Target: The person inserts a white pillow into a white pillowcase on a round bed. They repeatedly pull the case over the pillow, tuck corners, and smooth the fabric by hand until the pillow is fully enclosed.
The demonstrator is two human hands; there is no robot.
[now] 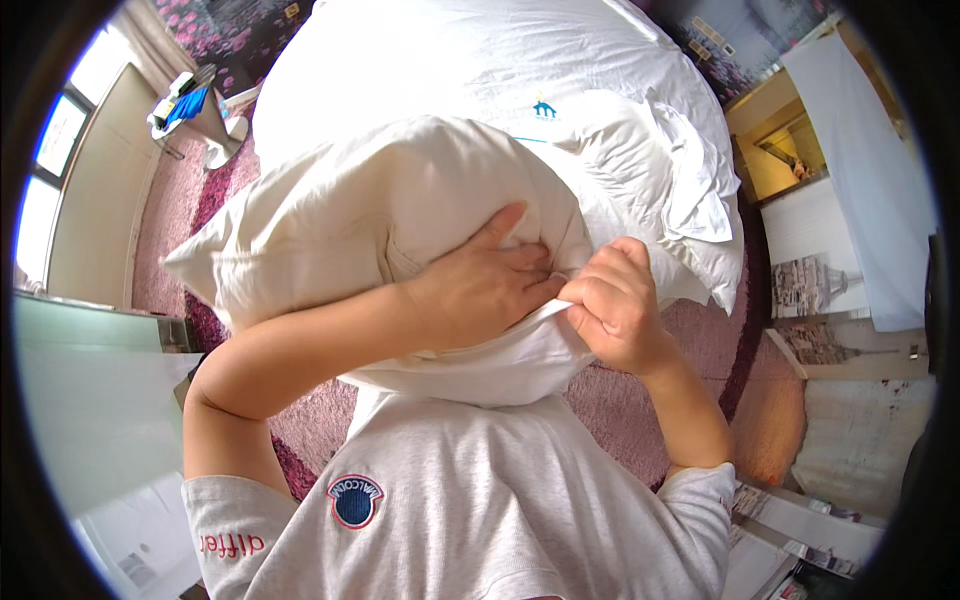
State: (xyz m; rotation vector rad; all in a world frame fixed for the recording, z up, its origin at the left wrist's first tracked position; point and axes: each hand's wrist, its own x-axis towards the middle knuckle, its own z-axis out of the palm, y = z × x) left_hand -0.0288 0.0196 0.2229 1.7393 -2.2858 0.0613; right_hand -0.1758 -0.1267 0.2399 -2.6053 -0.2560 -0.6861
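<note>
A plump cream pillow (pixel 442 187) is held in front of my body, with a white pillowcase (pixel 480 379) around its lower end. My left forearm lies across the pillow. My left hand (pixel 480 296) clasps it near the case's opening, thumb raised and fingers bent into the fabric. Close beside those fingers, my right hand (pixel 619 307) pinches the edge of the pillowcase between thumb and fingers. The far part of the case's opening is hidden behind my left arm and hand.
Beyond the pillow stands a bed with a white cover (pixel 420 67). Another white pillow (pixel 622 157) lies on its near right part, under loose white cloth (pixel 694 176). A small side table (pixel 214 127) holds blue cloth at the left. Pinkish-purple carpet (pixel 630 420) covers the floor.
</note>
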